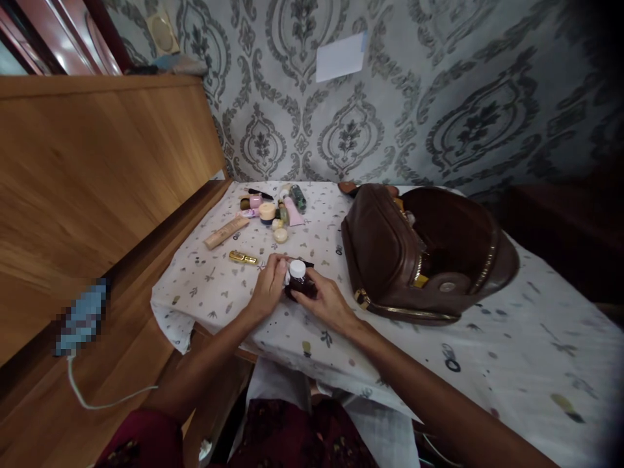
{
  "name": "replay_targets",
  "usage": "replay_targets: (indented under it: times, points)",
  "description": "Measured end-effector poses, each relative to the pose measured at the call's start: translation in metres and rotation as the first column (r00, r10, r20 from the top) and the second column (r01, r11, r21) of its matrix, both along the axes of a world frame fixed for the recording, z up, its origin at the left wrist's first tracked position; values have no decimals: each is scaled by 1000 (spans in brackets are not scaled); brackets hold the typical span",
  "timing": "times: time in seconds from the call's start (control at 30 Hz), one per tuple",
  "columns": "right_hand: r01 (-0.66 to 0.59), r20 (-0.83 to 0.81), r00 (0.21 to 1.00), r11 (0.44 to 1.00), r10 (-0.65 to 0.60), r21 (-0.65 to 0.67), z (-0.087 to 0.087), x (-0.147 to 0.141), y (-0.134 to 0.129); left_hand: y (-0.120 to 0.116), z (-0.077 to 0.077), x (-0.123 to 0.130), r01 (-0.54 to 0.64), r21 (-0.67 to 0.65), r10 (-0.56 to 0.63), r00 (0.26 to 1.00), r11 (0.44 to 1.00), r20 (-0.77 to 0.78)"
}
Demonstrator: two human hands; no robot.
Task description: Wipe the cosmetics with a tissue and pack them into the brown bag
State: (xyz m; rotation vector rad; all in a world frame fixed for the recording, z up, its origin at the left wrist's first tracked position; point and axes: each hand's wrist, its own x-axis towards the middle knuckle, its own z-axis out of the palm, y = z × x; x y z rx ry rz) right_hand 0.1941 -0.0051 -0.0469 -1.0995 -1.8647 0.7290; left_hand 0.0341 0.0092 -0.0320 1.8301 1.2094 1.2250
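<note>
A small dark brown bottle (301, 283) with a white cap stands upright between my hands, over the near part of the table. My right hand (325, 300) grips it from the right, thumb and fingers around its side. On the other side, my left hand (269, 283) is closed, its fingers pressed together round a bit of white cloth or tissue (287, 275) against the bottle. Most of this white piece is hidden by the fingers. A thin black item (307, 264) shows just behind the cap. A gold tube (243, 258) lies to the left of my left hand.
Several cosmetics sit farther back: a beige tube (227, 233), a pink tube (292, 212), a cream-lidded jar (267, 212) and a small round pot (280, 235). An unzipped brown leather bag (385, 260) stands at the right. A wooden panel (107, 162) rises on the left.
</note>
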Motion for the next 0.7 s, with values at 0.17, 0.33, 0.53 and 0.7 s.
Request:
replay_targets:
  times: [0.17,0.33,0.53,0.7]
  points:
    - [32,-90,996,997,-26,64,14,2,-2,-7,1,-18,-20,-36,19,1000,999,-22]
    - [17,-46,999,976,-7,219,27,2,1,-8,16,-19,-26,119,21,999,993,44]
    - [-26,-29,999,970,34,240,30,3,2,-8,12,-18,118,317,-129,992,941,15]
    - [15,-57,998,976,-3,218,25,2,3,-17,-2,-20,43,414,-19,998,909,-62]
